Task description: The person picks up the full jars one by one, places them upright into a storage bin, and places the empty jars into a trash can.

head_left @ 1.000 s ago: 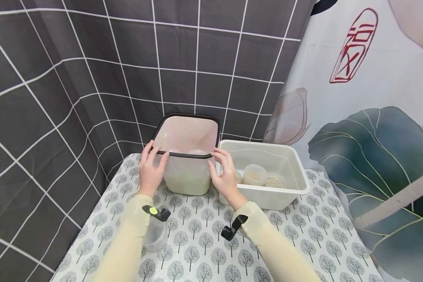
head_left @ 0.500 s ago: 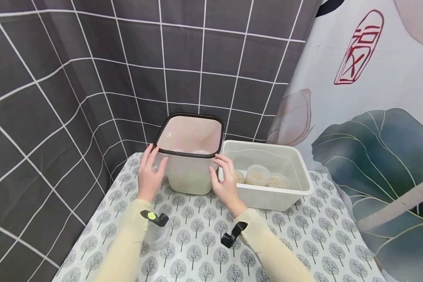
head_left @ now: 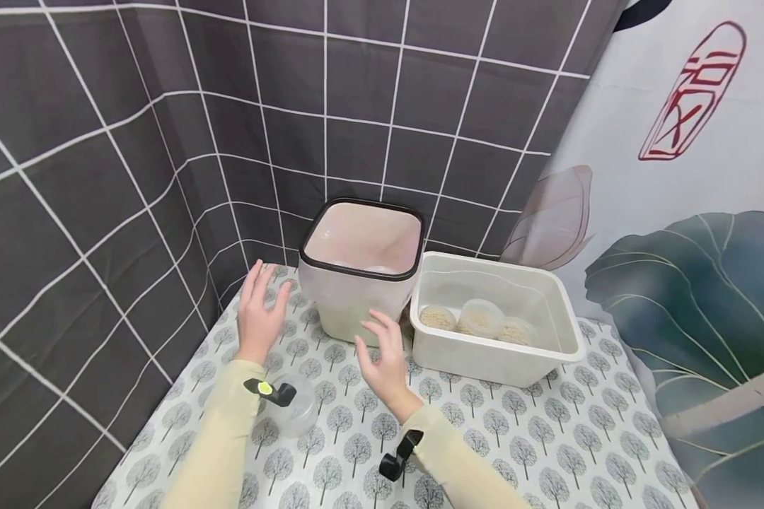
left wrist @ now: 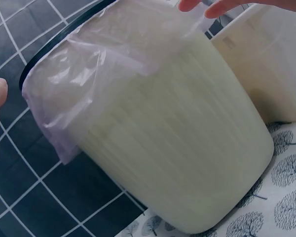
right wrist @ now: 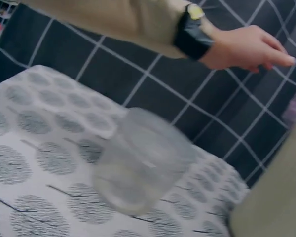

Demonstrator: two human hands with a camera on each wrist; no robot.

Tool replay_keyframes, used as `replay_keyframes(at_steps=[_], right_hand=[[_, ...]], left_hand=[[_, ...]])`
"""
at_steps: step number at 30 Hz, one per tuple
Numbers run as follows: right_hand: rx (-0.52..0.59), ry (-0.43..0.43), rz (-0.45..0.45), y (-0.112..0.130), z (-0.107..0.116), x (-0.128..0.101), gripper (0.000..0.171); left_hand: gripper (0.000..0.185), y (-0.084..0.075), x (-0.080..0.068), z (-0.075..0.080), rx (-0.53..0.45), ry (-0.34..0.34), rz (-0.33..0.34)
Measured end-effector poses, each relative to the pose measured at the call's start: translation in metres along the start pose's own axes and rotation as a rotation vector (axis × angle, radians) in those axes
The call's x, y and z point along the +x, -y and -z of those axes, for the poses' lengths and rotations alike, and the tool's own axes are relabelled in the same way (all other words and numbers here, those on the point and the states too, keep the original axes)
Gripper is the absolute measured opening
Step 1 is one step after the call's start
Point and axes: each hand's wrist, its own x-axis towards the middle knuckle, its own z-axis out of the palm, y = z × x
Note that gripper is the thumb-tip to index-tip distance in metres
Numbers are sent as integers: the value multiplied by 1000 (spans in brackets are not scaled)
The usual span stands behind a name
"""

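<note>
Hovering: left hand (head_left: 259,317) and right hand (head_left: 383,357), both released, fingers spread, flanking bin (head_left: 361,272) at 12 o'clock; tub (head_left: 496,353) touching its 3 o'clock side, jar (head_left: 291,411) sitting at 7.

You are working over a matt printed tablecloth (head_left: 547,431) with a smooth, wipe-clean look. The bin (head_left: 356,297) in front of you is pale, matt ribbed plastic, lined with a thin, crinkled, translucent plastic bag (left wrist: 113,59) under a dark glossy rim. The tub (head_left: 503,353) beside it is smooth off-white plastic with a slight sheen. The small jar (head_left: 291,413) under your left arm is clear plastic. Your sleeves (head_left: 223,445) are soft matt cloth.
</note>
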Motion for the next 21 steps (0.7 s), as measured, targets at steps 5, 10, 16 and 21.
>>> replay_keyframes(at_steps=[5, 10, 16, 21], right_hand=[[44, 105, -7, 9, -14, -23, 30], [62, 222, -29, 18, -23, -49, 34], [105, 402, -173, 28, -27, -68, 43], [90, 581, -283, 32, -29, -75, 56]], left_hand=[[40, 4, -1, 6, 31, -24, -8], [41, 10, -2, 11, 81, -48, -41], [37, 14, -3, 19, 93, -86, -63], [35, 17, -7, 29, 124, -102, -62]])
